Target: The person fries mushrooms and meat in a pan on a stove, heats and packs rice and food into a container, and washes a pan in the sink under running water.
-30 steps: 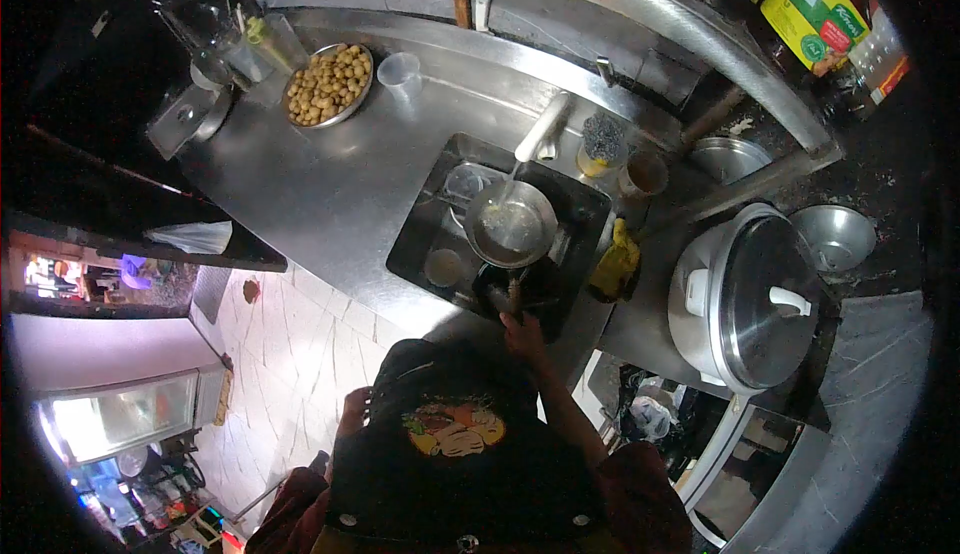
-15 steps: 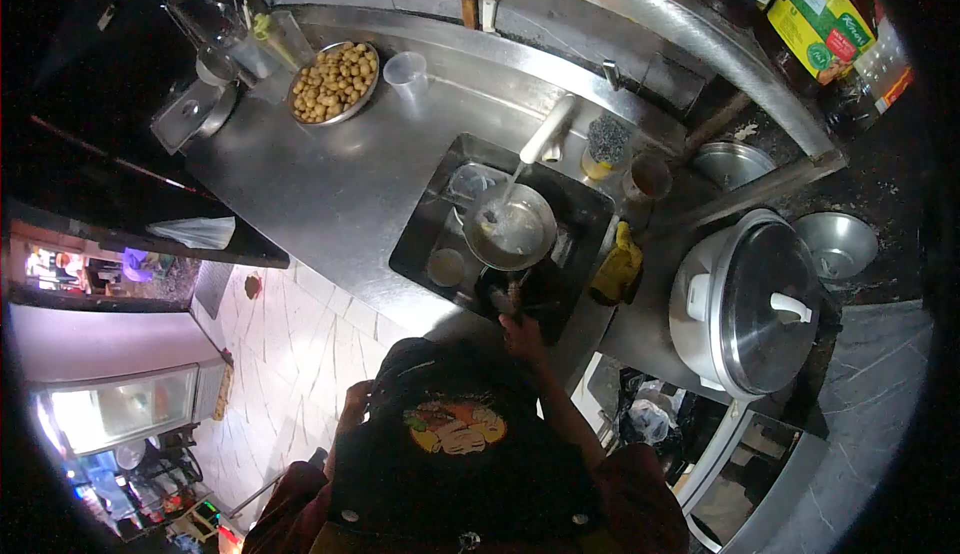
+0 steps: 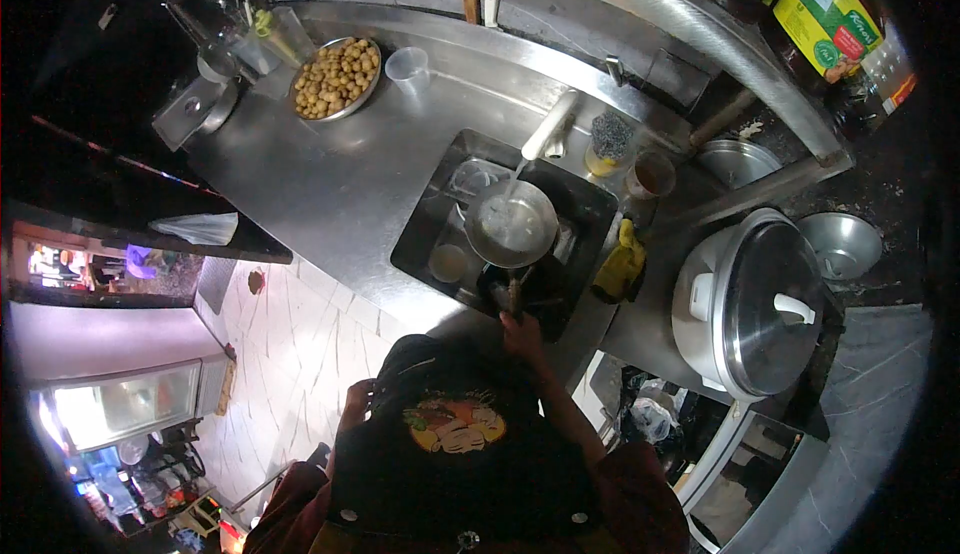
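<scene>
My right hand [image 3: 521, 333] is closed around the dark handle of a metal pan [image 3: 512, 237], held over the sink [image 3: 417, 238]. Water from the white faucet [image 3: 549, 126] runs into the pan, and some water lies in its bottom. Under and beside the pan, a clear plastic container [image 3: 473, 176] and a small round cup [image 3: 448, 263] sit in the sink. My left hand [image 3: 354, 401] is at my left side by the dark apron [image 3: 440, 494]; its fingers are mostly hidden.
A bowl of small round potatoes [image 3: 338, 79] and a clear plastic cup [image 3: 408, 68] stand at the back left. Right of the sink lie a yellow cloth [image 3: 621, 264] and a large lidded rice cooker [image 3: 745, 304]. A scrubber [image 3: 611, 137] rests by the faucet.
The dark patch inside the pan is gone, and the water in it looks clearer. My right hand and the pan stay in nearly the same place under the stream.
</scene>
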### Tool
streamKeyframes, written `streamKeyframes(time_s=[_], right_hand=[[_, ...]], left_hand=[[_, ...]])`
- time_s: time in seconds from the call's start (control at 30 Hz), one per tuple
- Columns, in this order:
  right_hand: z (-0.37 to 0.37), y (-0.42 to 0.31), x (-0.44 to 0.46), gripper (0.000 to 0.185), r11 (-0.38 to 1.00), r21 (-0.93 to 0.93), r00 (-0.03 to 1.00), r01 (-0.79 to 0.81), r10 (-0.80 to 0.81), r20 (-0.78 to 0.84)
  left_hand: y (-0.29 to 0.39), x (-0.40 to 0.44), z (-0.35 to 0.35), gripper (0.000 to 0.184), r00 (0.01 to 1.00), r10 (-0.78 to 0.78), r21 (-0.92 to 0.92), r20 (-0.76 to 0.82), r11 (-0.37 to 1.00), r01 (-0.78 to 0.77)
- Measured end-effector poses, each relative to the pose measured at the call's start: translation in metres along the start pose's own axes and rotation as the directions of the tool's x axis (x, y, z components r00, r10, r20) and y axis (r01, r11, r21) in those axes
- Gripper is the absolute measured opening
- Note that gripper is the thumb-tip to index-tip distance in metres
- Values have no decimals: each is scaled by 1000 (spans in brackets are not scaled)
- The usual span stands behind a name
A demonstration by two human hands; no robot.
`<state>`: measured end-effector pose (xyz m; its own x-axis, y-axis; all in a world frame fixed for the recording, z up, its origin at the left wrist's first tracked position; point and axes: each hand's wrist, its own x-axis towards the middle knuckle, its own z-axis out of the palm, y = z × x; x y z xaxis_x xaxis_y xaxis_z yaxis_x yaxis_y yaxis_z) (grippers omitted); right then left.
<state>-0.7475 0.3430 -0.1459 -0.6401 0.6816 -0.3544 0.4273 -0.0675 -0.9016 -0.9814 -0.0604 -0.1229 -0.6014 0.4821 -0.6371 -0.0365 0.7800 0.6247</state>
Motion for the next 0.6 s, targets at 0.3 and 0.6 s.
streamKeyframes(time_s=[0.3, 0.6], right_hand=[[-2, 14, 5, 40, 640, -580, 806, 504, -590, 48], [-6, -7, 6, 50, 995, -95, 991, 6, 7, 135]], left_hand=[[29, -14, -5, 37, 996, -80, -222, 49, 971, 89], [12, -2, -2, 32, 983, -170, 47, 75, 985, 167]])
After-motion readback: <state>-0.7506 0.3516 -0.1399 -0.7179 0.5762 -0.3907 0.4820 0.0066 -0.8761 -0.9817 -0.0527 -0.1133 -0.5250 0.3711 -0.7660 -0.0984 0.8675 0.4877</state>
